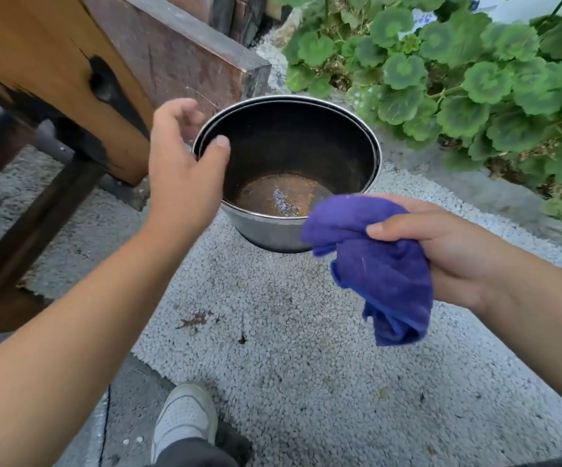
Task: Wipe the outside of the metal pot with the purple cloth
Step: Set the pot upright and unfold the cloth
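Note:
The metal pot (273, 230) stands upright on the pebbled ground, dark inside with a rusty, wet bottom. My left hand (182, 170) is at the pot's left rim, thumb over the inside edge and fingers curled round the outside. My right hand (441, 251) holds the crumpled purple cloth (380, 264) just in front of and to the right of the pot's near wall. The cloth hangs down from my fingers, and its upper edge overlaps the pot's rim in view.
A wooden bench or table (54, 79) with a dark leg stands to the left of the pot. Green leafy plants (475, 79) fill the right and back. A white shoe (185, 419) is on the pebbled ground (289, 365) below.

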{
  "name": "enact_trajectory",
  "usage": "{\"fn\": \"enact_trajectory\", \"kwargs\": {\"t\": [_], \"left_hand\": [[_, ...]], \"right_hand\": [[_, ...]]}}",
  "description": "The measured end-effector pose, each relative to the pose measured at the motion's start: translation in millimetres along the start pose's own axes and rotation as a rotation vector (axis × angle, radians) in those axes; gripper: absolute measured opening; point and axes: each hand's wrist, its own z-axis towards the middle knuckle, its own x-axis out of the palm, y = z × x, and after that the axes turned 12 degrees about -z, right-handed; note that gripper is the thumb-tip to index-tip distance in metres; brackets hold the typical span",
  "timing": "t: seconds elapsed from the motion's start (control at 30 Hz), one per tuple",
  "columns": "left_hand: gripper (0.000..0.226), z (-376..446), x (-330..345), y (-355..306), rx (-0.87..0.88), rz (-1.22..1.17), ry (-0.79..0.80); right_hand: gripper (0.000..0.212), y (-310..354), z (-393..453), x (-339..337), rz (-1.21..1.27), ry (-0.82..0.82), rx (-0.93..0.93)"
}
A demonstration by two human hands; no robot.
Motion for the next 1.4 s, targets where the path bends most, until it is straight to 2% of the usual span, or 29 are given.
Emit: {"fn": "enact_trajectory", "kwargs": {"t": [0.03,0.07,0.1,0.17,0.2,0.23,0.33,0.43,0.5,0.57,0.63,0.67,0.7,0.77,0.83,0.87,0.93,1.0,1.07,1.17,1.27,1.33,1.4], "left_hand": [[0.028,-16.0,3.5,-13.4,0.025,-0.107,0.066],[0.019,-28.5,6.4,-24.3,-0.031,-0.198,0.157],[0.012,-39.7,10.7,-35.5,-0.174,-0.280,0.266],[0.019,-54.9,19.0,-50.7,-0.563,-0.461,0.543],[0.025,-59.6,21.9,-54.1,-0.686,-0.559,0.636],[0.027,-62.8,25.2,-54.5,-0.699,-0.625,0.672],[0.025,-65.1,32.6,-53.2,-0.511,-0.659,0.543],[0.021,-64.9,32.4,-53.7,-0.286,-0.573,0.461],[0.019,-60.7,29.6,-55.5,-0.155,-0.517,0.455],[0.020,-54.1,26.3,-60.1,-0.084,-0.487,0.488],[0.021,-47.0,21.6,-67.0,0.014,-0.415,0.516],[0.022,-44.2,19.2,-70.3,0.069,-0.375,0.528],[0.023,-41.5,16.4,-72.9,0.115,-0.349,0.542],[0.024,-36.7,10.0,-78.6,0.164,-0.337,0.598],[0.018,-30.9,1.2,-83.0,0.169,-0.330,0.664],[0.014,-27.5,-2.6,-84.8,0.178,-0.305,0.680],[0.010,-20.8,-9.8,-86.9,0.204,-0.239,0.673],[0.010,-13.5,-14.7,-88.5,0.219,-0.170,0.623],[0.014,-8.3,-16.8,-91.2,0.195,-0.158,0.559],[0.012,-4.5,-12.4,-97.3,0.101,-0.291,0.501],[0.013,0.4,-4.3,-105.4,-0.062,-0.451,0.465],[0.015,4.1,-3.1,-113.9,-0.128,-0.505,0.432],[0.024,8.1,-5.2,-127.8,-0.145,-0.546,0.444]], "right_hand": [[0.053,2.2,-6.0,2.6,0.028,-0.003,-0.094],[0.057,5.2,-8.7,7.1,0.044,-0.021,-0.178],[0.060,8.4,-10.0,11.8,0.053,-0.042,-0.253],[0.059,14.0,-8.5,21.4,0.066,-0.060,-0.367],[0.054,14.9,-6.5,26.4,0.057,-0.057,-0.400],[0.048,14.6,-4.5,30.0,0.020,-0.062,-0.417],[0.025,10.2,-0.4,33.9,-0.215,-0.211,-0.404],[0.021,6.4,1.7,35.0,-0.261,-0.311,-0.379],[0.034,4.3,0.0,34.4,-0.216,-0.224,-0.406],[0.053,4.6,-2.8,33.5,-0.130,-0.028,-0.445],[0.046,7.9,-4.6,32.9,-0.023,0.123,-0.451],[0.043,9.5,-3.9,32.2,0.026,0.133,-0.447],[0.048,10.4,-2.9,32.0,0.048,0.110,-0.450],[0.068,10.6,0.3,32.4,0.013,0.042,-0.444],[0.078,10.0,2.8,33.3,-0.080,-0.017,-0.452],[0.070,10.3,2.9,32.4,-0.156,-0.040,-0.468],[0.038,15.7,0.2,26.9,-0.323,-0.087,-0.491],[0.026,21.5,-3.4,14.9,-0.408,-0.128,-0.506],[0.027,30.1,-6.5,5.1,-0.354,-0.129,-0.557],[0.034,42.9,-6.0,-3.1,-0.143,-0.143,-0.620],[0.038,61.5,-7.2,-3.7,-0.012,-0.092,-0.558],[0.027,75.2,-11.5,-2.9,-0.002,-0.036,-0.514],[0.015,92.1,-20.2,-2.0,-0.058,-0.048,-0.526]]}}
